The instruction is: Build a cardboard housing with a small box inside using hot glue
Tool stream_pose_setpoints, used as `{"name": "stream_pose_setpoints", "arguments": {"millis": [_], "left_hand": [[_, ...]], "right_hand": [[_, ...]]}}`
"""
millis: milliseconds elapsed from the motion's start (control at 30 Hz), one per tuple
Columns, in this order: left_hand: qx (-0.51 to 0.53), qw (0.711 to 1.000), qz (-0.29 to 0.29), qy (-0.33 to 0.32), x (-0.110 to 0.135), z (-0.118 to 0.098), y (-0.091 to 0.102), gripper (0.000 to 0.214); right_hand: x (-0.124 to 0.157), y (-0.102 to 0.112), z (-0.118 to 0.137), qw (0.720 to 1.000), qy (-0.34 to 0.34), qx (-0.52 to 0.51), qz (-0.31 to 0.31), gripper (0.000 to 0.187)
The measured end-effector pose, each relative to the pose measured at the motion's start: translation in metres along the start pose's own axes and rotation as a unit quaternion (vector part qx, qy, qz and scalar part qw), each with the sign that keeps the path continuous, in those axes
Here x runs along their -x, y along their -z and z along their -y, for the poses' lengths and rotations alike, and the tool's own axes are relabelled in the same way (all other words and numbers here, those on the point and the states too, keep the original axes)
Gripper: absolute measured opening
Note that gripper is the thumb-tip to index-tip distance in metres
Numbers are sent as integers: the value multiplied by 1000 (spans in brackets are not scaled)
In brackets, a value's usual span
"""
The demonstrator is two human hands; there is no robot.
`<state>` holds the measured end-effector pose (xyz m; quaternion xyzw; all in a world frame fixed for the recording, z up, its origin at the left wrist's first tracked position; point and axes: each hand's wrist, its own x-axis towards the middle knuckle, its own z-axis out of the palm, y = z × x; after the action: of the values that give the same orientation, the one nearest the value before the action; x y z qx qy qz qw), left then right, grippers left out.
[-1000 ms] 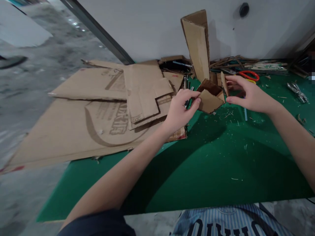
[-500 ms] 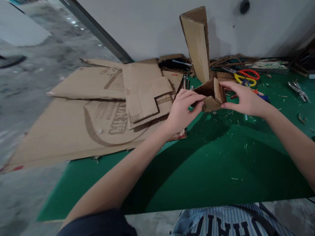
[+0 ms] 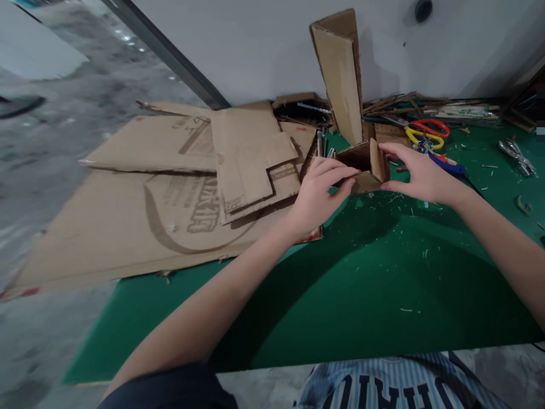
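Note:
Between my hands stands a small open cardboard box (image 3: 368, 182), with a tall folded cardboard piece (image 3: 342, 85) rising behind it against the wall. My left hand (image 3: 321, 190) pinches the box's near left edge between thumb and fingers. On the other side, my right hand (image 3: 419, 173) grips the right wall, fingers at its upper part and thumb near the lower front corner. The far and left sides of the box are partly hidden by my left fingers. Just beyond my right hand lie scissors with red and yellow handles (image 3: 426, 136).
Cut cardboard sheets (image 3: 251, 159) overlap on a large printed cardboard sheet (image 3: 106, 221) at the left, which overhangs the green table (image 3: 361, 301). A blue-handled tool (image 3: 449, 166) and a clear-and-metal item (image 3: 516, 156) lie right. Cardboard strips (image 3: 409, 104) line the wall.
The small box has shifted slightly and its front has been tipped a little upward. My right hand has moved slightly left, uncovering more of the blue-handled tool.

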<state>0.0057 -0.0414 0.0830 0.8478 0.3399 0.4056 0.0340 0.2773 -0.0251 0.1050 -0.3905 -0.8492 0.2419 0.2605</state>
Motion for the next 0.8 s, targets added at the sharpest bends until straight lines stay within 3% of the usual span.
{"name": "stream_pose_setpoints", "arguments": {"millis": [233,533,667,800], "left_hand": [[10,999,25,-42,4,-2,-3,19],[19,997,51,-50,7,-2,-8,18],[51,999,1,-8,7,-7,-7,17],[67,989,-89,101,10,-2,-12,13]], "right_hand": [[-1,-6,-11,1000,1,8,2,97],[0,-7,-13,999,22,49,2,86],[0,-7,-16,997,35,66,11,86],[2,-6,-16,994,54,92,10,82]]}}
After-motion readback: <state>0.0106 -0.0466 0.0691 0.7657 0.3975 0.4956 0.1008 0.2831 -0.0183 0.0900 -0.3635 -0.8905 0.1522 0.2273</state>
